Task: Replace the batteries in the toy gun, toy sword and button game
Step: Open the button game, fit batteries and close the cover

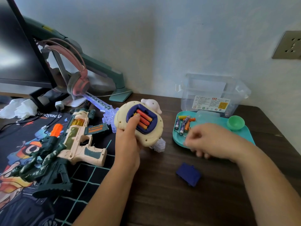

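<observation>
Under the left thumb (132,121): open battery bay of the button game (151,137), back side up, four orange cells (145,119) lying in it side by side. The left hand (128,142) grips the game from below, fingers wrapped round its near edge, thumb pressing on the cells' left ends.

Bay cover (189,174) is off, flat on the desk, near the right wrist and apart from both hands.

The right hand (210,141) hovers over the near edge of the teal tray (179,141), fingers curled; motion blur, so it cannot be told whether they pinch anything. Loose cells (183,124) (dark and orange mixed) lie just beyond its fingertips.

Progress, as judged: game is mid-swap; old or new cells in the bay, not determinable. Cover to be refitted. Toy sword (101,103) glows blue behind the game, probably powered. Toy gun (76,134) lies left of the left hand, untouched; its battery state is not visible.
</observation>
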Available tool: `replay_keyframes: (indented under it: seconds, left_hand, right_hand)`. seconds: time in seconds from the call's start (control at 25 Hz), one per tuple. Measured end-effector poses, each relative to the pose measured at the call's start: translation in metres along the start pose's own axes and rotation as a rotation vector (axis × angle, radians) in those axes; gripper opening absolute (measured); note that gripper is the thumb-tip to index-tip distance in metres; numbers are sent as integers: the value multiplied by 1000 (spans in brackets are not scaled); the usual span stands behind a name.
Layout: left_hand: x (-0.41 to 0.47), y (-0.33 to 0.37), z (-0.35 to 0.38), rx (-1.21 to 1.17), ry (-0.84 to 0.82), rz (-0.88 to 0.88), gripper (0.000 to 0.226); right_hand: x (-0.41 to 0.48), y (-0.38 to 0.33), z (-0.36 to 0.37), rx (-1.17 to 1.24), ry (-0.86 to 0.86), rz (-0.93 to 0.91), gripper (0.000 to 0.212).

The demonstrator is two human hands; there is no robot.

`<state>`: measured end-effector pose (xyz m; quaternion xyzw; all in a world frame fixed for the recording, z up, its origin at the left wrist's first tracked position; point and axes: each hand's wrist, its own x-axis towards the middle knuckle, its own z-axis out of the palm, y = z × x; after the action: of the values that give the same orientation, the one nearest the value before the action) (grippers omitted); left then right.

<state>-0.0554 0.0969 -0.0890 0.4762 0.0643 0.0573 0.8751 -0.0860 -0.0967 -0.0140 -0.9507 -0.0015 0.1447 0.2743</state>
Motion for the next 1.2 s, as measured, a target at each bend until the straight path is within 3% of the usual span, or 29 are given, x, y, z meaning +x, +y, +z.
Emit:
replay_keyframes:
  seconds: [0.08,0.12,0.2,0.32,0.4,0.52,0.6,0.8,1.04,1.2]
  left_hand:
    - [3,0,-3,-43,-26,-28,59]
    - [3,-1,-3,-48,-41,-40,62]
    - [1,-3,0,-63,-81,-61,64]
    - [-5,-6,5,-88,-171,-103,61]
    - [-8,-5,7,-74,-232,-123,57]
    - [-8,-9,10,-24,-274,-148,64]
    - [-9,-11,12,11,-297,-145,74]
    - [-8,-13,11,46,-337,-127,82]
    - [-12,-16,11,64,-325,-126,65]
    - [-14,-14,13,58,-316,-123,65]
  right_hand:
    - [-7,-3,8,-299,-281,132,31]
    - [-7,-6,16,-349,-330,164,39]
    - [-3,-9,31,-354,-314,171,46]
    - [-1,-2,27,-248,-322,77,30]
    - [-8,2,7,-48,-215,-52,18]
    - [-20,-8,-13,502,170,-277,13]
    - [-18,-20,-7,636,360,-373,12]
    - [-1,-28,29,482,567,-381,15]
    - [6,-25,35,418,570,-346,23]
    - [10,-22,39,202,712,-355,29]
